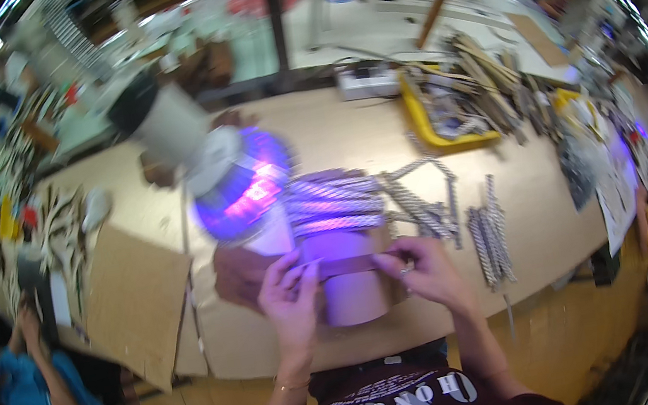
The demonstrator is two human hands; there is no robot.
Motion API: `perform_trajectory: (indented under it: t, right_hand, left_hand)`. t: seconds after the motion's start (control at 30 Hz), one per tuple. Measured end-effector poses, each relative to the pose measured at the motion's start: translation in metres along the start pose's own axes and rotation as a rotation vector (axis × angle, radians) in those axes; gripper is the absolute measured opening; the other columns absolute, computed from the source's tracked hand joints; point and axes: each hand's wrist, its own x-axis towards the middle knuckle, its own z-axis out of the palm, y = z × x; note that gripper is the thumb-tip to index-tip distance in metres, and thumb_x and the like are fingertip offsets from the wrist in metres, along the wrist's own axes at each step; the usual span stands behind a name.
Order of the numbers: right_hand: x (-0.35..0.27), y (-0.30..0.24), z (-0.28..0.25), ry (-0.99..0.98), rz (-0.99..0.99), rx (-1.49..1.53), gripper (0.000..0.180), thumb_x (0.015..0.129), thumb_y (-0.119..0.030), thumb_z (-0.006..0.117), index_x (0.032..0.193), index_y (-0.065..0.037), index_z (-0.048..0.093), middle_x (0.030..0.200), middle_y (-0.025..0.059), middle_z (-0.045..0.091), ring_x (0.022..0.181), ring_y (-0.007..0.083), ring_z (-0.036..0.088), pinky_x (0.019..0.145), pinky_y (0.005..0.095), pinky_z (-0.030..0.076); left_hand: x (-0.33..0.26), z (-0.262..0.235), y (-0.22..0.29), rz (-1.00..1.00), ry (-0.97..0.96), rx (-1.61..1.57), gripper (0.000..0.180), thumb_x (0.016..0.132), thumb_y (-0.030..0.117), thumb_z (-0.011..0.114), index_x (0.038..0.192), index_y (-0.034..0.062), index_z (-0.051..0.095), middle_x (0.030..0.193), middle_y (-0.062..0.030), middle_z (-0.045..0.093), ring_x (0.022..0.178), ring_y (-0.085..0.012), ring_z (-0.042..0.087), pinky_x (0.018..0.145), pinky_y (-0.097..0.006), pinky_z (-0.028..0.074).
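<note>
My left hand (pixel 291 293) and my right hand (pixel 428 274) pinch the two ends of a short, dark brown strip (pixel 348 265). The strip is held level across a tan, round-ended board (pixel 355 300) near the table's front edge. Just beyond, several black-and-white patterned strips (pixel 334 203) lie side by side across the same spot. A lamp with a white, ribbed head (pixel 241 183) leans in from the left and throws purple light over the work. Brown leather-like pieces (pixel 236 276) lie left of my left hand. Blur hides the strip's fine detail.
Loose patterned strips (pixel 429 208) and a bundle of them (pixel 489 236) lie to the right. Farther back stand a yellow basket (pixel 457 141) of scraps and a white socket box (pixel 367 82). A brown board (pixel 138 301) lies left. People sit at both sides, in blue and yellow.
</note>
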Motion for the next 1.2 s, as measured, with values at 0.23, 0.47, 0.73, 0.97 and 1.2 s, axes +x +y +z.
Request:
perform_trajectory:
  t: [0.23,0.47,0.73,0.97,1.2]
  right_hand:
    - [-0.012,0.021,-0.007,0.187,-0.028,-0.015,0.028,0.088,-0.030,0.071,0.093,-0.003,0.067,0.074,0.0095,0.066,0.065,0.0185,0.063,0.060,0.0322,0.049]
    - [-0.045,0.083,-0.081,0.857,0.027,-0.442,0.021,0.086,-0.021,0.072,0.097,-0.004,0.064,0.089,0.0110,0.063,0.081,0.0253,0.061,0.073,0.0362,0.049]
    - [-0.065,0.129,-0.107,0.875,0.196,-0.580,0.020,0.086,-0.020,0.070,0.098,-0.004,0.065,0.095,0.0133,0.062,0.089,0.0306,0.061,0.079,0.0405,0.048]
    - [-0.064,0.129,-0.099,0.824,0.205,-0.578,0.018,0.086,-0.021,0.070,0.094,-0.006,0.064,0.089,0.0123,0.060,0.088,0.0311,0.059,0.077,0.0424,0.045]
    - [-0.066,0.135,-0.107,0.779,0.249,-0.410,0.018,0.086,-0.022,0.070,0.093,-0.007,0.063,0.085,0.0108,0.062,0.083,0.0307,0.060,0.079,0.0432,0.044]
  left_hand:
    - [0.001,0.001,-0.013,0.107,0.037,0.155,0.029,0.092,-0.002,0.060,0.120,-0.0017,0.053,0.104,-0.0079,0.061,0.091,-0.0099,0.059,0.076,-0.021,0.048]
    - [-0.016,-0.009,-0.005,0.369,0.298,0.433,0.029,0.098,0.008,0.053,0.126,0.0009,0.050,0.114,-0.0050,0.055,0.083,-0.0116,0.052,0.072,-0.024,0.042]
    - [-0.056,0.011,-0.003,1.145,-0.623,0.594,0.021,0.084,0.011,0.068,0.104,0.0081,0.063,0.098,-0.0097,0.064,0.089,-0.0226,0.061,0.077,-0.039,0.048]
    - [-0.062,0.122,-0.084,0.822,-1.141,0.993,0.049,0.088,0.023,0.065,0.132,0.0056,0.052,0.142,-0.0166,0.045,0.130,-0.0335,0.044,0.105,-0.046,0.036]
    - [-0.043,0.169,-0.132,0.833,-1.175,1.168,0.063,0.094,0.035,0.057,0.146,0.0061,0.037,0.154,-0.0165,0.030,0.140,-0.0366,0.031,0.115,-0.051,0.024]
